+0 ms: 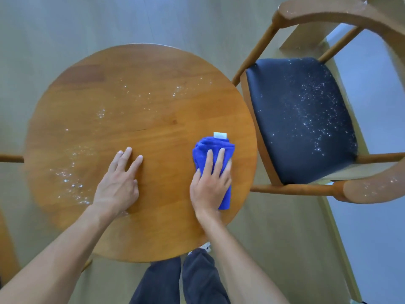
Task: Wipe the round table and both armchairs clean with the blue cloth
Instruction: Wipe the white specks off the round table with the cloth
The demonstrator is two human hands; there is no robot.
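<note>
Two hands are on the round counter [153, 88], seen from above in the head view. The right hand [211, 185] presses the blue cloth [210, 150] flat against the wood near the counter's right edge; its fingers lie extended over the bunched fabric, with the thumb tucked at the cloth's side, so it pushes rather than pinches. A white tag [220, 135] projects from the far end of the cloth. The left hand [120, 183] rests open, fingers straight, on bare wood near the centre front, apparently steadying the counter.

Step in hand: wiping the counter. The wood around and between the hands looks dry and free of specks. White droplets or residue [70, 174] remain along the left side, and further patches [175, 91] lie across the far portion. By this evidence the counter is judged partly done.

Next move: carry the cloth leftward and away from the body across the speckled zones, keeping flat pressure so the residue is lifted, not smeared. The left hand lies in that path and would need to shift or lift.

One armchair [306, 119] stands just beside the counter on the right. Its dark seat and its wooden armrest [372, 189] carry the same white specks, so it is not yet wiped. Only a fragment of wood at the left frame edge may belong to the second armchair; its condition cannot be determined.
</note>
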